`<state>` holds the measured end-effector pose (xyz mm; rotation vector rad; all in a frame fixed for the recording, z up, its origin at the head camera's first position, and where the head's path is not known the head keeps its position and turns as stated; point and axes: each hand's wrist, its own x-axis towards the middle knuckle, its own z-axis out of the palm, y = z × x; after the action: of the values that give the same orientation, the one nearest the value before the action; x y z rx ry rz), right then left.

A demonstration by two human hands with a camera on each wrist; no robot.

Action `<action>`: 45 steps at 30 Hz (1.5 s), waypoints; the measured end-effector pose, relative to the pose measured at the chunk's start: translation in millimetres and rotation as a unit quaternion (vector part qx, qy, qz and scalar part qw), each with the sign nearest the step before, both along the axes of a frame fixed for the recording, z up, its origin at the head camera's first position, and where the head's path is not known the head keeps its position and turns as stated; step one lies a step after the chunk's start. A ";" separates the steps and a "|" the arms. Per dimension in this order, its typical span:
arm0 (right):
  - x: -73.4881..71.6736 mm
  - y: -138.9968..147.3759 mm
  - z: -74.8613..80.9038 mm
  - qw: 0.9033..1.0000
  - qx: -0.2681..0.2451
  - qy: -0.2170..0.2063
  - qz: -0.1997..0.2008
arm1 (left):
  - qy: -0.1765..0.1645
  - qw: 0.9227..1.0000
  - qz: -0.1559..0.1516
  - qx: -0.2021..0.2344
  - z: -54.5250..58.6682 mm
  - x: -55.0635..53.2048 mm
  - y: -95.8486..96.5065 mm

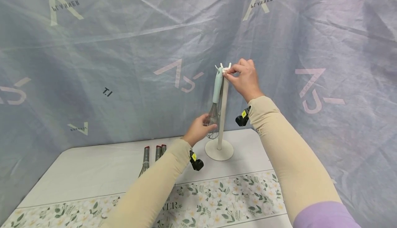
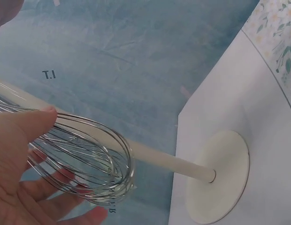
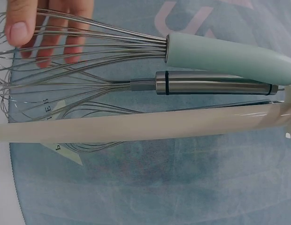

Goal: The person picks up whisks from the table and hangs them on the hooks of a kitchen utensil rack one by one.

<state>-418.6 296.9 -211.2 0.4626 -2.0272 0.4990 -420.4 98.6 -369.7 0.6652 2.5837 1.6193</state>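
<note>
Cream sleeves stretch out over the table, and between the hands it's the green whisk, handle up, close beside the stand towards the table's far right corner. Left hand grips the wires, thumb one side, fingers spread on the other. Up top, the right hand brings thumb and forefinger together by the hooks; what's pinched, I can't tell. Tricky spot! If the handle's end isn't seated, a loosened lower grip could drop it. A sideways tug might tip the stand or jostle the steel whisk alongside. More whisks lie off left, near the far edge.
</note>
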 end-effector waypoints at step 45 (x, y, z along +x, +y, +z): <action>-11.6 33.3 5.0 0.995 0.057 0.003 0.083 | -0.008 0.996 0.082 0.031 -45.3 79.6 -139.3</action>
<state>-430.2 330.2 -206.2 0.7044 -2.0287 0.4825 -340.7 -40.7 -415.0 0.4523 2.6499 1.7474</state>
